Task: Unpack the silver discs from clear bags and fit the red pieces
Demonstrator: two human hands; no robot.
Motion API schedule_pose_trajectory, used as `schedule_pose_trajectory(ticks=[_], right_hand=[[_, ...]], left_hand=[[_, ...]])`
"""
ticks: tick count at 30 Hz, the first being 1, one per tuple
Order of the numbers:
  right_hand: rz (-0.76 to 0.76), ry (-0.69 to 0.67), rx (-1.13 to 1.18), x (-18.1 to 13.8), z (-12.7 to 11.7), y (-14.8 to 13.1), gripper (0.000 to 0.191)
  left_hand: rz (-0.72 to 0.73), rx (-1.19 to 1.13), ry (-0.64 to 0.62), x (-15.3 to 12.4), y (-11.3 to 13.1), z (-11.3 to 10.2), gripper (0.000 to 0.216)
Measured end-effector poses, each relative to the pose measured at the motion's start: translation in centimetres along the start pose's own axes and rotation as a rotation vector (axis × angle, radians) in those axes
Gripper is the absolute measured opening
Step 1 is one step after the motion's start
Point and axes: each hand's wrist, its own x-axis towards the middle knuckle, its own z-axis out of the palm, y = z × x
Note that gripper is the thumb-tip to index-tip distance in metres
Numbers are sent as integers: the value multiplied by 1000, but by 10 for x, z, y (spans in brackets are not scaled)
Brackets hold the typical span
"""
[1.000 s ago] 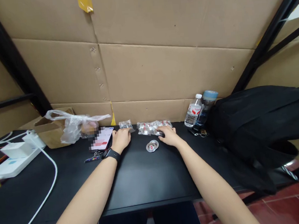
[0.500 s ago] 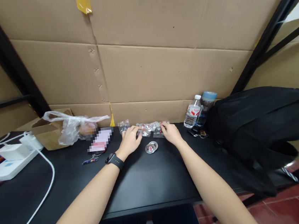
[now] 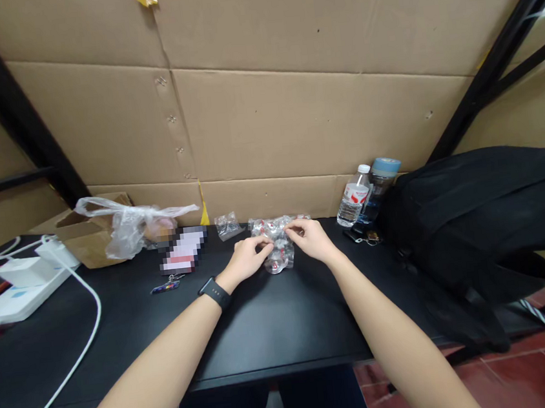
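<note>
Between my two hands hangs a small clear plastic packet [image 3: 285, 252], which seems to have something with red marks in it. My left hand [image 3: 248, 258], with a black watch on the wrist, is closed on the packet's left edge. My right hand [image 3: 309, 238] pinches its upper right side. Just below and partly hidden by the packet lies a shiny round metal disc [image 3: 275, 268] with a red mark. Behind the hands, against the cardboard, are several more clear packets [image 3: 259, 226] with silvery and red pieces. A crumpled clear wrapper [image 3: 227, 225] lies farther left.
To the left are a phone [image 3: 184, 249], a keychain [image 3: 167, 286], a tied plastic bag [image 3: 129, 229], a cardboard box [image 3: 89, 249] and a white power strip [image 3: 24, 301]. On the right stand a water bottle [image 3: 353, 202], a blue-lidded bottle [image 3: 382, 176] and a black backpack [image 3: 479, 221].
My hands have come closer together and nearer to me. A packet from the row at the back is now between them, over the disc. The view has tilted slightly downward.
</note>
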Motion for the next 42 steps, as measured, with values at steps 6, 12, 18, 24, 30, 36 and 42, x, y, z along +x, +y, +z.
schedule_pose_trajectory(ticks=[6,12,18,24,30,36,42], right_hand=[[14,76,149,-2,-2,-5,23],[79,-96,333,-3,3,-4,55],[175,47,551,1,11,4,50],[296,82,683,0,15,-2,67],[283,76,608,0,19,4,59],[-118,-51,-53,4,25,26,26],[-143,-297,-313,11,52,33,43]], left_hand=[[-1,-43,104,2,-4,1,28],[-15,-208,206,7,-6,2,29],[68,-81,336,1,6,-7,38],[365,419,67,-8,24,-7,47],[368,560,191,-1,9,-13,23],[-5,667,367,6,-40,-45,33],[-205,663,89,9,-65,-43,41]])
